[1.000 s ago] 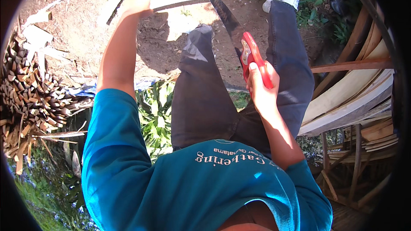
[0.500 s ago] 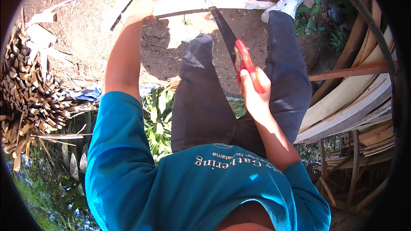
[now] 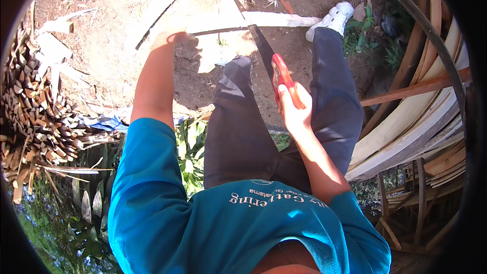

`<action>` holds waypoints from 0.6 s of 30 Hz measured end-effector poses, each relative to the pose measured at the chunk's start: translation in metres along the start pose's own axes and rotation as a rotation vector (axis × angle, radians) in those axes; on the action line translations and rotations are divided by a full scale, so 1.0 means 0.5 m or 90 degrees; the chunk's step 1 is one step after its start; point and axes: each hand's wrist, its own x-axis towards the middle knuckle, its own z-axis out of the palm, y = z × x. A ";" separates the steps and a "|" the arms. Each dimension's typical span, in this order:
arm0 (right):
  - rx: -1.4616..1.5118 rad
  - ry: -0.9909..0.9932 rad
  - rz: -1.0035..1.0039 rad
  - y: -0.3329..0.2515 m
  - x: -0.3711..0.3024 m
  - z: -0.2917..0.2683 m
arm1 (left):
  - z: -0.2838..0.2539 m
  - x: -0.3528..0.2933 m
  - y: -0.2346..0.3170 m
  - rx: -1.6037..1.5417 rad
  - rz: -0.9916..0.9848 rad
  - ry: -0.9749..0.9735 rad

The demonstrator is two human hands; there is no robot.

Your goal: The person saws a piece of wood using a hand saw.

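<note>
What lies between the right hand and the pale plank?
In the head view, the saw: red handle in the right hand, dark blade meeting the plank.

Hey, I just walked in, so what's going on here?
A person in a teal shirt holds a red-handled handsaw in the right grip, its blade crossing a long pale wooden strip. The left grip is at the strip's left end, where glare hides whether it is closed. A white shoe with holes is at the right end. Any cut in the wood is too bright to make out.
</note>
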 end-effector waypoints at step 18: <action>0.053 -0.029 0.054 -0.013 -0.022 -0.009 | -0.001 -0.027 -0.003 -0.004 -0.007 0.010</action>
